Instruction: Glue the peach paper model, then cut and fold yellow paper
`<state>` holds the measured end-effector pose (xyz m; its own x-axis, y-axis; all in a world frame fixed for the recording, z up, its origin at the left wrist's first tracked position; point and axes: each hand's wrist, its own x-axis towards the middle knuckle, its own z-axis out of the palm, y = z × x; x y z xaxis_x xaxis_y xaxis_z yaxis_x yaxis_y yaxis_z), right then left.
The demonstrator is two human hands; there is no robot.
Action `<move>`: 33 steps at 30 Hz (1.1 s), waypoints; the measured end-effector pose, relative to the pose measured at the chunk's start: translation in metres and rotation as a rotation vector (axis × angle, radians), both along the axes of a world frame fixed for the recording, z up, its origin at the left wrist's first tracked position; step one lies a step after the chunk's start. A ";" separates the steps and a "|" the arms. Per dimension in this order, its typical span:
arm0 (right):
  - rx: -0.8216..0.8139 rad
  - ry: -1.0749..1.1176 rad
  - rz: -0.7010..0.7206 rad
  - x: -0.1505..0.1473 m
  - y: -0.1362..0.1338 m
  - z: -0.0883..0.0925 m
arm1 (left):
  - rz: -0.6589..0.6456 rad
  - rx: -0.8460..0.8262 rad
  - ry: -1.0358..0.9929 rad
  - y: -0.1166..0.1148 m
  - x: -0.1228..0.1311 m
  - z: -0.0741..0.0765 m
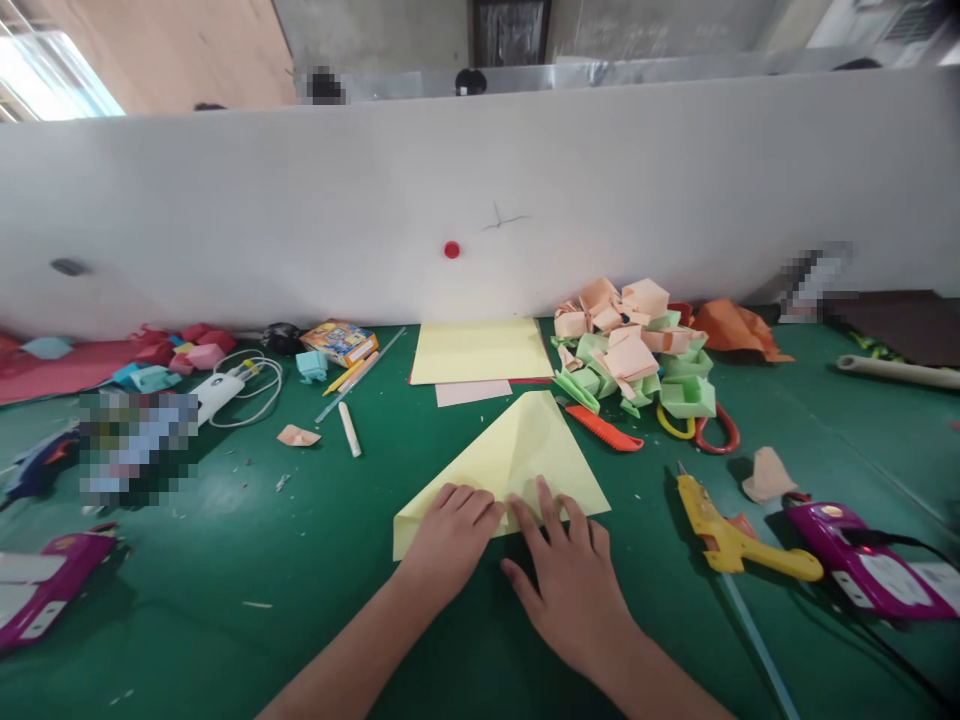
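A folded sheet of pale yellow paper (pixel 525 440) lies on the green table, its peak pointing away from me and a crease running down its middle. My left hand (pixel 454 530) is closed on the lower left edge of the paper, fingers bent and held together, the thumb hidden. Spread flat, the fingers of my right hand (pixel 566 560) press on the lower right part, with the thumb on the table below the paper's edge. A narrow flap stands slightly raised along the left edge.
Behind lie a yellow paper stack (pixel 484 350) and a heap of folded paper pieces (pixel 626 350). To the right are an orange cutter (pixel 606 428), scissors (pixel 718 432), a yellow glue gun (pixel 742 535) and a purple device (pixel 874 560). A white marker (pixel 349 430) lies left.
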<state>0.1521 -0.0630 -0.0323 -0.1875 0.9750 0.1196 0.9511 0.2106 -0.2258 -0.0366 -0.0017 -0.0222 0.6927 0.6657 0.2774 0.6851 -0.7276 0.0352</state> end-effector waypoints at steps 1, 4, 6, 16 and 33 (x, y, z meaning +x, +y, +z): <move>0.000 -0.004 -0.004 0.000 0.004 0.003 | 0.007 -0.010 0.002 0.002 0.001 0.001; 0.009 0.009 -0.012 0.002 0.016 0.009 | 0.014 -0.037 -0.014 0.002 0.004 0.001; 0.019 0.064 -0.002 0.002 0.021 0.011 | 0.009 -0.053 -0.040 -0.001 0.005 -0.001; 0.092 0.280 0.080 -0.004 0.034 -0.002 | 0.060 -0.109 -0.185 -0.012 0.004 -0.003; 0.028 0.105 0.088 -0.005 0.034 0.003 | 0.234 -0.178 -0.262 0.009 -0.032 0.010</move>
